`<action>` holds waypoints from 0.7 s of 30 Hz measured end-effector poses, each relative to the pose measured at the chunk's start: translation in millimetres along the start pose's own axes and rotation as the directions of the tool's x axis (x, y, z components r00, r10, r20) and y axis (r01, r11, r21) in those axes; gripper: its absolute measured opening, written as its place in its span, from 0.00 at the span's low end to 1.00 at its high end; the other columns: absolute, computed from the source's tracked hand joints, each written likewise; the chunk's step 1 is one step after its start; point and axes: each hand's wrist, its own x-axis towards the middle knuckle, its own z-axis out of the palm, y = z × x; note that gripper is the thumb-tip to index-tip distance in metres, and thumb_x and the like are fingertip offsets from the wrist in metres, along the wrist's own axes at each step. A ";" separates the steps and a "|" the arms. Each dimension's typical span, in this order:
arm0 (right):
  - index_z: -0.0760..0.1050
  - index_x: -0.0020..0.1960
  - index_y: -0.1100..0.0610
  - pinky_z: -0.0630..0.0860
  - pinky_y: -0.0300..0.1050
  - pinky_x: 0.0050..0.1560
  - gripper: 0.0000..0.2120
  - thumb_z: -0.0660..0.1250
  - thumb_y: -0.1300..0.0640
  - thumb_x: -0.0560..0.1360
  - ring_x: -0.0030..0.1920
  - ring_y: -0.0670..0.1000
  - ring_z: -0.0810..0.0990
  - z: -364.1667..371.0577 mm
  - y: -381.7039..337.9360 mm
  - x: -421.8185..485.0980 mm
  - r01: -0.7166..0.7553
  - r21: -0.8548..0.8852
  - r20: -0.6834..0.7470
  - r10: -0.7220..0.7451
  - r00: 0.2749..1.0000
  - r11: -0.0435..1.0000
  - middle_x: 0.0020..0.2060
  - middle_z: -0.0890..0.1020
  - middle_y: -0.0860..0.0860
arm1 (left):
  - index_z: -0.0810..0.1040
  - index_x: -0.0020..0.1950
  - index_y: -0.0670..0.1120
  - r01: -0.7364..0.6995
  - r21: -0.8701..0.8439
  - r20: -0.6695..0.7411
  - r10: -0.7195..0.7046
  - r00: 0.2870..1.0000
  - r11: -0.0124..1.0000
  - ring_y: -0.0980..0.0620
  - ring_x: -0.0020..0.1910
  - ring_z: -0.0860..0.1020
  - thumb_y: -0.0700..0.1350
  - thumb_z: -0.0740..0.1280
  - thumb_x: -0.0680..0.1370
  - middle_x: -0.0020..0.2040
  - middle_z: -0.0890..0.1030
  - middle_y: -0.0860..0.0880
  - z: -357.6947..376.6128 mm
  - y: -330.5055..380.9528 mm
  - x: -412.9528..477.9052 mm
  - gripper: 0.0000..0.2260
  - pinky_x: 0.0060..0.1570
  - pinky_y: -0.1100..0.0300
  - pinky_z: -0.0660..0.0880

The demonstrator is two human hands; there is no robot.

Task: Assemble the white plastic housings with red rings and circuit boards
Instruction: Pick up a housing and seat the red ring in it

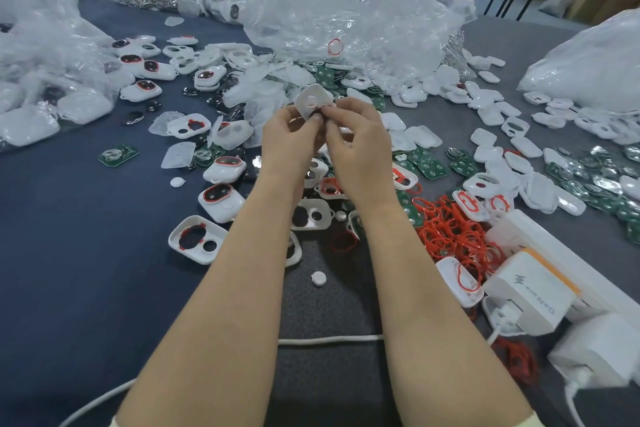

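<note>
A white housing (313,101) is held up over the middle of the table (86,270), tilted, with its round hole facing the person. Both hands are on it. The left hand (289,144) has its grip closed on the lower left edge, and the right hand (360,146) pinches the lower right edge with curled fingertips. Something small and dark sits between the thumbs; I cannot tell what it is.

Under the forearms lie more housings, among them an open shell with a red ring (197,239). A heap of loose red rings (450,232) lies to the right, just beside a white charger (530,291). Green circuit boards (118,153) are scattered around. A crumpled clear plastic bag (346,3) rises behind the hands.
</note>
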 end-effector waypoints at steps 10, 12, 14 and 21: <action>0.79 0.56 0.61 0.78 0.43 0.52 0.09 0.65 0.61 0.77 0.49 0.49 0.81 -11.7 5.1 5.4 -0.256 0.219 0.005 0.261 0.965 0.942 0.46 0.82 0.51 | 0.79 0.48 0.47 -0.083 0.031 0.162 0.077 0.984 0.996 0.52 0.43 0.85 0.35 0.65 0.79 0.41 0.85 0.49 -1.5 -4.5 -1.9 0.07 0.45 0.64 0.79; 0.79 0.56 0.61 0.78 0.45 0.51 0.09 0.64 0.61 0.78 0.49 0.50 0.81 -11.9 7.8 6.9 -0.319 0.272 0.065 0.313 0.947 0.908 0.46 0.83 0.53 | 0.79 0.48 0.46 -0.073 0.022 0.168 0.068 0.983 0.997 0.52 0.42 0.85 0.36 0.65 0.79 0.43 0.84 0.47 -1.6 -2.9 -2.5 0.06 0.45 0.64 0.79; 0.79 0.55 0.61 0.78 0.45 0.49 0.09 0.64 0.60 0.78 0.48 0.52 0.82 -12.3 8.2 8.0 -0.411 0.392 0.142 0.388 0.911 0.823 0.47 0.83 0.55 | 0.80 0.47 0.46 -0.020 -0.019 0.186 0.023 0.982 1.000 0.52 0.42 0.84 0.37 0.65 0.79 0.43 0.85 0.48 -3.1 -0.3 -3.2 0.06 0.43 0.64 0.79; 0.76 0.45 0.53 0.75 0.40 0.43 0.04 0.64 0.59 0.78 0.42 0.46 0.79 -13.5 10.2 9.2 -0.484 0.489 0.260 0.408 0.875 0.726 0.41 0.81 0.49 | 0.79 0.48 0.44 0.047 -0.080 0.206 -0.029 0.978 0.996 0.53 0.40 0.84 0.35 0.64 0.80 0.39 0.85 0.50 -3.9 0.6 -3.6 0.06 0.42 0.64 0.79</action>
